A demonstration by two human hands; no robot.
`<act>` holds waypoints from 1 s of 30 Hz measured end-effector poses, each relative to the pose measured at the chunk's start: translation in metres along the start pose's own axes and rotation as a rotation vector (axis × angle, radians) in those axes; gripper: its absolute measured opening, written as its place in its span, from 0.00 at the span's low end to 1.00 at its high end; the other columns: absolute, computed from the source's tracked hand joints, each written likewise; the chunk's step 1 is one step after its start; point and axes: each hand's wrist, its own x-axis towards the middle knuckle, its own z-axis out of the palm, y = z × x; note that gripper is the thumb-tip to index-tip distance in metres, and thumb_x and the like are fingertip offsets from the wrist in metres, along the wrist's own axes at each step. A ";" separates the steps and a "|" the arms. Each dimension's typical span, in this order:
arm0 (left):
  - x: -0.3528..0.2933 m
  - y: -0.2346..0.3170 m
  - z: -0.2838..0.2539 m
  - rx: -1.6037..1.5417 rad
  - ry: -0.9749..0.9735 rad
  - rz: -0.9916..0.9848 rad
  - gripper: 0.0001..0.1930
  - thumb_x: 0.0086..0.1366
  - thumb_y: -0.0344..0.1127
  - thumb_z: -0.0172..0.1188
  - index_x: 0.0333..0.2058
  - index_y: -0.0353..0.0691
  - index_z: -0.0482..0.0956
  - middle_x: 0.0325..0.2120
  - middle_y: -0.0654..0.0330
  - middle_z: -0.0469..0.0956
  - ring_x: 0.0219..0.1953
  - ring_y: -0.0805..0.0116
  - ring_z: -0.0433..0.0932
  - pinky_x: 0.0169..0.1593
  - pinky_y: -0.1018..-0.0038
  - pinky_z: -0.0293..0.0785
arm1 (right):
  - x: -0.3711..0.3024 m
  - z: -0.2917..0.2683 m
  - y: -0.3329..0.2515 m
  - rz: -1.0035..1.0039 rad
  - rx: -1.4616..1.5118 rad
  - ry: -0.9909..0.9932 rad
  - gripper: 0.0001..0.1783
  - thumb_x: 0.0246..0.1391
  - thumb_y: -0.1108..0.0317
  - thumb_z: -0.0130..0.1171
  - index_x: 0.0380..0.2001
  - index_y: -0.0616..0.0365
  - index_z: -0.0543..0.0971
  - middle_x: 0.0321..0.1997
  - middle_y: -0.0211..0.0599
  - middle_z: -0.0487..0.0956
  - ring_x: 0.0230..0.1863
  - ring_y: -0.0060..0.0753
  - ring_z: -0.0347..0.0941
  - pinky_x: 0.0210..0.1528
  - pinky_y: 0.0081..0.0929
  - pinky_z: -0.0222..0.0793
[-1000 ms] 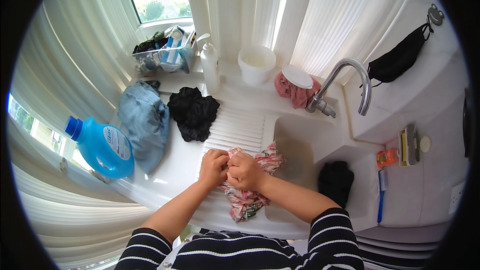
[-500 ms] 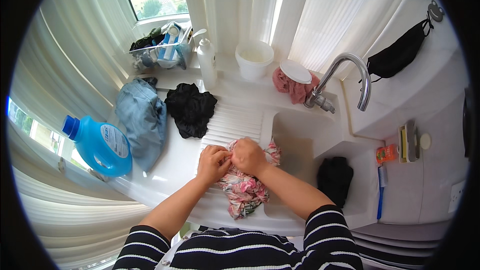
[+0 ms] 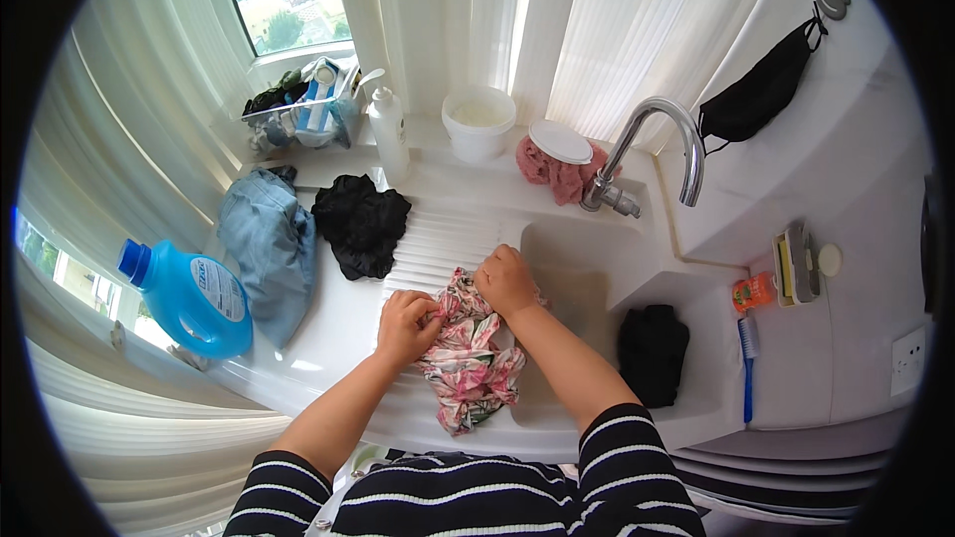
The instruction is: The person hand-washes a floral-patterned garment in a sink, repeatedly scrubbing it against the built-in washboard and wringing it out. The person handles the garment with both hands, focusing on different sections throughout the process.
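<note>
Both hands have slid slightly up the ribbed white washboard (image 3: 438,239). Left hand (image 3: 405,326) and right hand (image 3: 507,280), fingers curled tight, grip a crumpled, wet pink floral cloth (image 3: 466,363) beside the sink basin (image 3: 587,268).

The left hand (image 3: 406,326) and right hand (image 3: 505,280) hide part of the floral cloth (image 3: 468,358).
</note>
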 end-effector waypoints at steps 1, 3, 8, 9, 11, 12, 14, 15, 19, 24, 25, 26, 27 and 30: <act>0.000 -0.003 0.003 0.009 0.001 -0.004 0.08 0.48 0.32 0.67 0.29 0.40 0.81 0.32 0.61 0.79 0.37 0.56 0.75 0.42 0.62 0.69 | 0.004 0.005 0.002 -0.006 -0.060 0.034 0.07 0.43 0.68 0.60 0.17 0.58 0.77 0.26 0.39 0.72 0.32 0.46 0.71 0.34 0.42 0.70; 0.007 -0.001 0.001 0.102 -0.108 -0.077 0.11 0.48 0.35 0.69 0.30 0.40 0.81 0.33 0.59 0.79 0.38 0.55 0.74 0.43 0.61 0.69 | 0.002 -0.001 -0.007 0.082 -0.046 -0.071 0.07 0.45 0.67 0.61 0.21 0.58 0.79 0.32 0.43 0.74 0.39 0.50 0.72 0.40 0.44 0.71; 0.058 0.046 0.003 0.211 -0.052 0.139 0.24 0.50 0.46 0.70 0.43 0.39 0.78 0.45 0.50 0.76 0.48 0.49 0.73 0.51 0.56 0.67 | -0.044 -0.037 0.086 0.429 0.095 0.058 0.20 0.46 0.68 0.64 0.44 0.57 0.75 0.52 0.53 0.72 0.56 0.57 0.66 0.56 0.47 0.65; 0.063 0.040 0.014 0.208 -0.139 0.202 0.30 0.51 0.49 0.70 0.51 0.44 0.75 0.51 0.49 0.73 0.53 0.47 0.70 0.55 0.55 0.65 | -0.061 -0.036 0.101 0.594 0.088 0.008 0.28 0.44 0.68 0.66 0.51 0.57 0.73 0.57 0.56 0.71 0.61 0.58 0.64 0.60 0.48 0.63; 0.063 0.037 0.032 0.274 -0.328 0.259 0.29 0.53 0.50 0.68 0.54 0.48 0.75 0.50 0.49 0.73 0.53 0.47 0.70 0.56 0.56 0.65 | -0.078 -0.033 0.091 0.633 0.071 -0.415 0.42 0.41 0.68 0.68 0.61 0.54 0.63 0.63 0.55 0.65 0.67 0.57 0.58 0.64 0.49 0.59; 0.066 0.039 0.040 0.299 -0.422 0.297 0.29 0.54 0.50 0.67 0.55 0.50 0.75 0.50 0.49 0.73 0.53 0.48 0.70 0.56 0.56 0.65 | -0.089 -0.021 0.093 0.647 0.010 -0.563 0.52 0.37 0.67 0.71 0.66 0.47 0.56 0.68 0.53 0.59 0.70 0.57 0.52 0.67 0.51 0.53; 0.066 0.049 0.043 0.304 -0.496 0.222 0.22 0.58 0.46 0.64 0.51 0.52 0.77 0.41 0.53 0.76 0.47 0.50 0.74 0.50 0.56 0.69 | -0.111 0.006 0.097 0.628 0.009 -0.596 0.61 0.33 0.64 0.74 0.70 0.41 0.52 0.69 0.51 0.58 0.72 0.58 0.50 0.70 0.50 0.49; 0.066 0.050 0.046 0.314 -0.537 0.208 0.20 0.58 0.46 0.63 0.50 0.52 0.77 0.38 0.54 0.76 0.44 0.51 0.76 0.48 0.56 0.69 | -0.122 0.019 0.101 0.614 0.062 -0.475 0.59 0.32 0.63 0.75 0.69 0.41 0.55 0.66 0.51 0.64 0.71 0.58 0.53 0.70 0.48 0.51; 0.052 0.046 0.038 0.178 -0.318 0.200 0.12 0.56 0.38 0.65 0.40 0.46 0.81 0.28 0.55 0.76 0.32 0.53 0.78 0.36 0.60 0.74 | -0.145 0.035 0.118 0.574 -0.077 -0.471 0.51 0.35 0.58 0.74 0.65 0.45 0.62 0.67 0.48 0.62 0.69 0.54 0.55 0.69 0.50 0.49; 0.060 0.052 0.005 -0.077 -0.025 -0.028 0.10 0.55 0.33 0.66 0.38 0.43 0.81 0.26 0.56 0.73 0.29 0.55 0.75 0.33 0.62 0.72 | -0.116 -0.022 0.121 0.711 0.368 -0.402 0.26 0.38 0.60 0.72 0.42 0.58 0.77 0.39 0.39 0.78 0.42 0.37 0.75 0.45 0.35 0.70; 0.061 0.042 -0.002 -0.037 0.052 -0.072 0.10 0.55 0.33 0.66 0.37 0.42 0.81 0.27 0.56 0.73 0.31 0.55 0.75 0.36 0.62 0.72 | -0.096 -0.040 0.106 0.793 0.529 -0.294 0.23 0.38 0.61 0.72 0.38 0.58 0.77 0.33 0.36 0.77 0.36 0.33 0.74 0.40 0.32 0.70; 0.063 0.031 -0.011 0.007 0.126 -0.113 0.10 0.55 0.33 0.65 0.37 0.42 0.81 0.28 0.56 0.73 0.33 0.54 0.74 0.39 0.62 0.72 | -0.076 -0.058 0.087 0.874 0.693 -0.176 0.20 0.39 0.61 0.72 0.34 0.59 0.77 0.27 0.33 0.77 0.30 0.29 0.73 0.35 0.28 0.70; 0.063 0.021 -0.017 0.095 0.184 -0.159 0.09 0.55 0.33 0.64 0.36 0.41 0.81 0.28 0.55 0.73 0.36 0.53 0.73 0.42 0.61 0.70 | -0.054 -0.073 0.066 0.830 0.694 -0.149 0.17 0.40 0.64 0.69 0.34 0.59 0.76 0.21 0.30 0.72 0.27 0.21 0.69 0.33 0.22 0.66; 0.062 -0.008 -0.030 0.379 0.120 -0.203 0.09 0.51 0.34 0.63 0.32 0.38 0.79 0.38 0.49 0.75 0.45 0.49 0.72 0.48 0.59 0.69 | -0.006 -0.091 0.009 0.654 0.544 -0.252 0.20 0.44 0.58 0.69 0.36 0.58 0.77 0.36 0.42 0.78 0.40 0.31 0.73 0.43 0.31 0.70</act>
